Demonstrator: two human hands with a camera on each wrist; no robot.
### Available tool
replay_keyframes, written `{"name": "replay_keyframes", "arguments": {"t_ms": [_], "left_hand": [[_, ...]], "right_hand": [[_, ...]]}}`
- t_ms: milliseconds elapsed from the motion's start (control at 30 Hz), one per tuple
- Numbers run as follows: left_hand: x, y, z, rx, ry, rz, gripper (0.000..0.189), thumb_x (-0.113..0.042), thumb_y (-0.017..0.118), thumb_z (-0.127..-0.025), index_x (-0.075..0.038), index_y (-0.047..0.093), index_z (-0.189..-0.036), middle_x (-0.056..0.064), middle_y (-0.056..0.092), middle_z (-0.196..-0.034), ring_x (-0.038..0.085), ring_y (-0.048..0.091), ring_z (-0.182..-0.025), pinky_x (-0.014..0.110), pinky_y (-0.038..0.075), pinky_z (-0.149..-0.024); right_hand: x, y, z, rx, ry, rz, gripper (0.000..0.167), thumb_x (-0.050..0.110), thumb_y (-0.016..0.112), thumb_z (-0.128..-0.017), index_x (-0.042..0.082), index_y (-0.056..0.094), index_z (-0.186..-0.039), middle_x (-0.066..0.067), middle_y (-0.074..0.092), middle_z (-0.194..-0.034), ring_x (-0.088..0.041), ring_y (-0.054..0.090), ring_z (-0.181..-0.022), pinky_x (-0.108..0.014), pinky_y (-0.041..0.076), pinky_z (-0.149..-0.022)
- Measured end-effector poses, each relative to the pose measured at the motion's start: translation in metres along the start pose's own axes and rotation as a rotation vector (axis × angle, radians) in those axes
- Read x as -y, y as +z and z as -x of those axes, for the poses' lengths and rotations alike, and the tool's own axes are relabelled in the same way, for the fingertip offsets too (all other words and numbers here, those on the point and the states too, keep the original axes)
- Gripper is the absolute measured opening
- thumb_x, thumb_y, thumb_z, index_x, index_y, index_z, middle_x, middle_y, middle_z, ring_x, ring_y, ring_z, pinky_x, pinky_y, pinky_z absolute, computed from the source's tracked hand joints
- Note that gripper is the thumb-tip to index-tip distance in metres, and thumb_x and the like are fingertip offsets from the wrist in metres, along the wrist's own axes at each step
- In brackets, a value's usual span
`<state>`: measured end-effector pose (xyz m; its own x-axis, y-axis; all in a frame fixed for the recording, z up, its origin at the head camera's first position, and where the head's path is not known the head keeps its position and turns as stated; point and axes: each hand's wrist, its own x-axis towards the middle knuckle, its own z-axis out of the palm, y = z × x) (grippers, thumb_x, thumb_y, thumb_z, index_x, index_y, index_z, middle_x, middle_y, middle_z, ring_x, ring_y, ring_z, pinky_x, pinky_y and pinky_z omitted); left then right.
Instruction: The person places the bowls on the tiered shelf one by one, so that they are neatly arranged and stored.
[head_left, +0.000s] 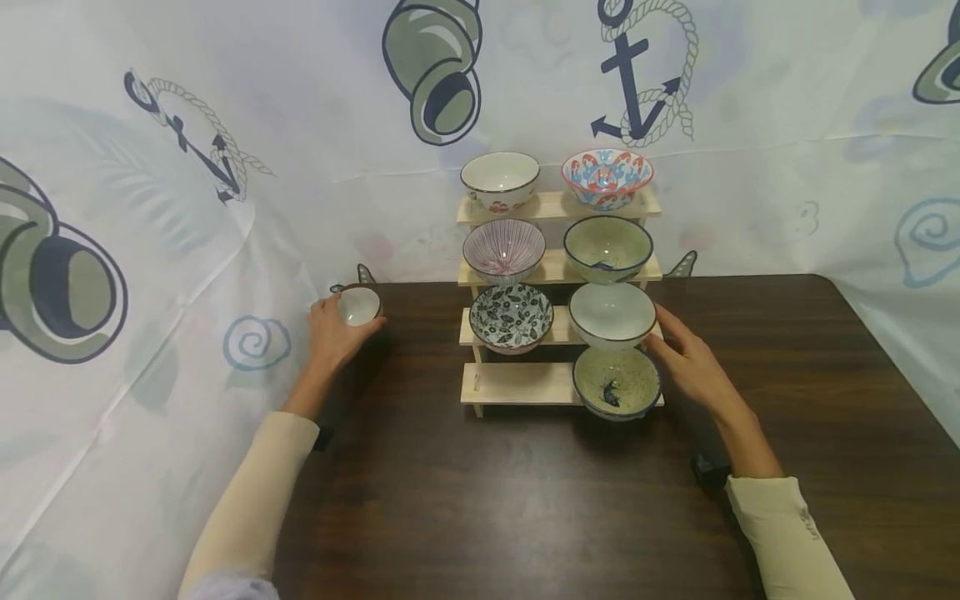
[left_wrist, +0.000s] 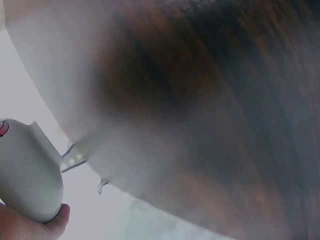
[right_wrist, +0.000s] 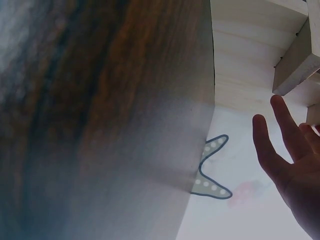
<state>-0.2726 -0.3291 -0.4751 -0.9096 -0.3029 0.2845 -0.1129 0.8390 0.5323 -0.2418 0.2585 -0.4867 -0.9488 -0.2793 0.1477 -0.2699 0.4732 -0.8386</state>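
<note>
At the table's far left edge my left hand (head_left: 333, 335) grips a small white bowl (head_left: 359, 307) with a dark rim, fingers on one side and thumb on the other. The left wrist view shows the bowl's pale outer wall (left_wrist: 31, 170), with the thumb at its edge. My right hand (head_left: 692, 365) is at the right side of a white bowl (head_left: 612, 312) on a wooden tiered stand, fingertips right at its rim. In the right wrist view the right hand's fingers (right_wrist: 287, 130) are extended and spread near the stand's wooden side (right_wrist: 300, 60).
The stand (head_left: 517, 383) also carries a green bowl (head_left: 617, 379), a black floral bowl (head_left: 512, 317), a striped bowl (head_left: 504, 250), a second green bowl (head_left: 607, 246), a white bowl (head_left: 500, 179) and a red-blue bowl (head_left: 606, 177). A printed cloth (head_left: 315, 108) hangs behind the dark table (head_left: 480, 500).
</note>
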Motion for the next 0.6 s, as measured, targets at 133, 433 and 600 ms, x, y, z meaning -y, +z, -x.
{"name": "replay_keyframes", "arguments": {"t_ms": [133, 433, 600], "left_hand": [[-0.006, -0.011, 0.003, -0.004, 0.008, 0.012, 0.100, -0.051, 0.084, -0.077, 0.000, 0.042, -0.152, 0.033, 0.040, -0.148, 0.049, 0.037, -0.136, 0.062, 0.042, -0.106], [-0.019, -0.034, 0.013, 0.008, 0.018, 0.028, 0.100, -0.054, 0.083, -0.078, -0.004, 0.042, -0.154, 0.032, 0.040, -0.147, 0.047, 0.037, -0.136, 0.064, 0.042, -0.102], [-0.023, -0.041, 0.017, 0.006, 0.040, 0.026, 0.100, -0.053, 0.084, -0.077, -0.005, 0.043, -0.154, 0.031, 0.041, -0.148, 0.048, 0.037, -0.136, 0.063, 0.041, -0.102]], "right_hand": [[0.001, 0.000, 0.001, -0.001, 0.009, 0.001, 0.065, 0.038, 0.051, -0.109, 0.026, 0.023, -0.166, -0.013, 0.022, -0.172, -0.050, 0.029, -0.153, -0.074, 0.032, -0.113], [0.000, 0.002, 0.001, -0.011, 0.000, 0.002, 0.064, 0.036, 0.052, -0.109, 0.023, 0.025, -0.166, -0.015, 0.024, -0.172, -0.047, 0.022, -0.156, -0.074, 0.030, -0.115], [-0.001, 0.001, 0.000, -0.012, -0.004, 0.001, 0.064, 0.036, 0.051, -0.109, 0.025, 0.025, -0.166, -0.015, 0.024, -0.172, -0.048, 0.023, -0.156, -0.074, 0.031, -0.114]]}}
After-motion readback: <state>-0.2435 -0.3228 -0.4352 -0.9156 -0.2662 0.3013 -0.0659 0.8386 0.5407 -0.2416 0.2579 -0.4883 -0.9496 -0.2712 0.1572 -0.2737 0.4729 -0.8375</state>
